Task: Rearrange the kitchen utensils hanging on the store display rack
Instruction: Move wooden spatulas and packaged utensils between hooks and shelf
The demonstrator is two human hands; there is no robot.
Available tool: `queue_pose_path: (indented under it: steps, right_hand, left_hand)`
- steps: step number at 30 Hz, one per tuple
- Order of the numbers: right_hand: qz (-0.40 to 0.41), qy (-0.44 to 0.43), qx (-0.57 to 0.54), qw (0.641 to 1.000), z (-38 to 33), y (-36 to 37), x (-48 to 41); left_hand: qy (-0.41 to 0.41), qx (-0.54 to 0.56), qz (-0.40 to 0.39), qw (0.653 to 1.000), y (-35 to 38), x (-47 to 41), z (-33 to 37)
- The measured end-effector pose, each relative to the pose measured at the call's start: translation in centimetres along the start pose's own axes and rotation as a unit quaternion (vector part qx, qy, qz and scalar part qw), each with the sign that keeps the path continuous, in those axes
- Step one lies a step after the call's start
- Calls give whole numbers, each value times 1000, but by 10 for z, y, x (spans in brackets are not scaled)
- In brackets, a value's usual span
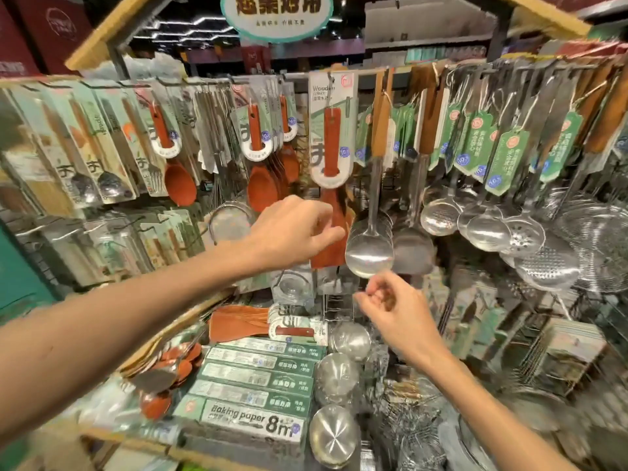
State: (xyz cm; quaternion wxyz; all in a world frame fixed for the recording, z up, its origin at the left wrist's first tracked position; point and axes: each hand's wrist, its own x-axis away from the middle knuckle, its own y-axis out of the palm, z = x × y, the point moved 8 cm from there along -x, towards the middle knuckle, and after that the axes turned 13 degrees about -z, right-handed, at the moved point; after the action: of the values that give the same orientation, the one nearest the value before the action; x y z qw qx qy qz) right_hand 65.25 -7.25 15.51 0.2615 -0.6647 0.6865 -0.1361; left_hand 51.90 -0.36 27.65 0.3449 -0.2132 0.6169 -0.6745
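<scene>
The fingers [324, 229] of our left hand [292, 232] are curled onto the flat blade of the wooden spatula [331, 144], and we pinch it at its left edge. The display rack [297, 75] spreads across the whole view, its top rail crowded with carded utensils. The spatula hangs from a hook near the middle of that rail. It is red-brown, and its handle is strapped to a tall white and green card printed "Wooden", with the blade hanging free below the card's rounded end. Our left arm reaches up from the lower left with the back of the hand towards us. Our right hand [397, 311] sits lower, just beneath the bowl of a steel ladle [369, 256] that hangs beside the spatula. Its fingers are loosely bent towards the thumb, and we see nothing held between them.
</scene>
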Motion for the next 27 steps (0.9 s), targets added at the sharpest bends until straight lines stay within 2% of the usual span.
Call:
queue_pose_path:
  steps: [5,9,13,17,22,27]
  right_hand:
    - [-107,51,-110,987,46,102,35]
    - [-134,99,-220,961,78,190,44]
    - [-181,122,-212,953,85,260,47]
    - [-203,170,-199,944,87,322,38]
    - [-173,267,-247,915,92,398,13]
    - [-108,349,-226,903,107,490,-30]
  left_hand:
    - [-81,-14,-64,995,74,81,-48]
    - [-191,75,-98,974,149,157,-115]
    - [-265,178,-80,945,197,219,-177]
    - [-319,235,-83,914,234,259,-240]
    - [-338,295,-80,890,277,284,-323]
    - [-330,319,-116,881,323,273,-420]
